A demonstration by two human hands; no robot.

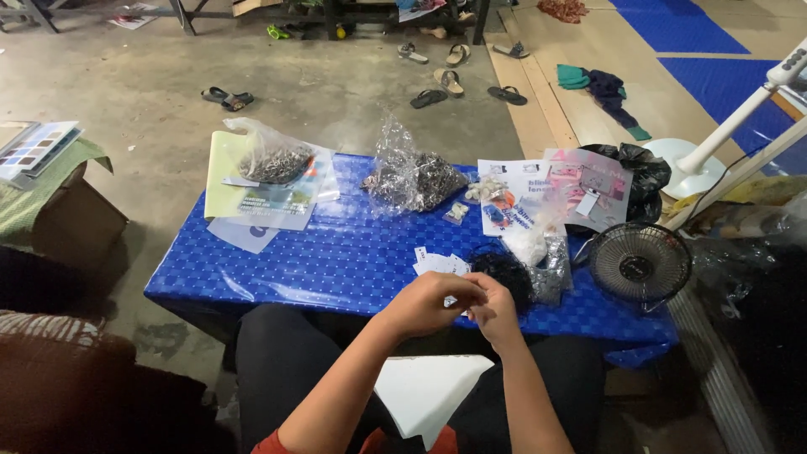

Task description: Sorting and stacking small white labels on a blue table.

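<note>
My left hand [431, 303] and my right hand [493, 309] meet over the near edge of a low table covered in a blue checked cloth [336, 261]. Their fingertips pinch together around something small that I cannot make out. Just beyond the fingers lies a small stack of white cards [439, 263]. To its right sits a bundle of black cords [507, 273] beside a crumpled clear bag [551, 269].
Two clear bags of small metal parts [273, 164] [412, 178] rest on the far half of the table, with printed sheets [551, 193] at the right. A small black fan [640, 265] stands at the right edge. Sandals [441, 80] lie on the concrete floor beyond. A white sheet [424, 391] lies on my lap.
</note>
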